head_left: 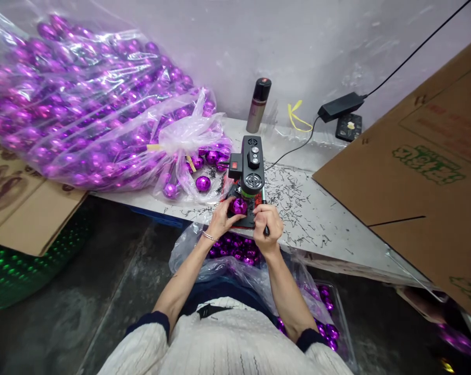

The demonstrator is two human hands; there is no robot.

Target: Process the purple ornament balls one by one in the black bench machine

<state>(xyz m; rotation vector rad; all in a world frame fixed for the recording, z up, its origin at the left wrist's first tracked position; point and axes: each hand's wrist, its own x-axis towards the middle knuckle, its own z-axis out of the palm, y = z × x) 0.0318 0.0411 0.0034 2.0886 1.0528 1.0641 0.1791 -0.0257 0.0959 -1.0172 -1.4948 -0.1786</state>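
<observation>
Nearest, a lap bag [235,250] of purple balls. Beyond it the left hand [220,220] closes its fingers round a purple ball [239,206] seated under the black machine [252,165]. The right hand [267,224] grips its lever [263,199] at 3 o'clock. Best hold the ball square, fingertips clear. Clippings [293,198] litter the counter [336,232]; a full bag [83,104] crowds 10 o'clock, a spray can [258,104] stands at 12.

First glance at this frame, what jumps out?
The huge clear bag of shiny purple balls, piled at the left of the table. At its near edge, the left hand holds one purple ball under a small black machine, while the right hand grips a black handle beside it. A large cardboard sheet leans in at right.
</observation>
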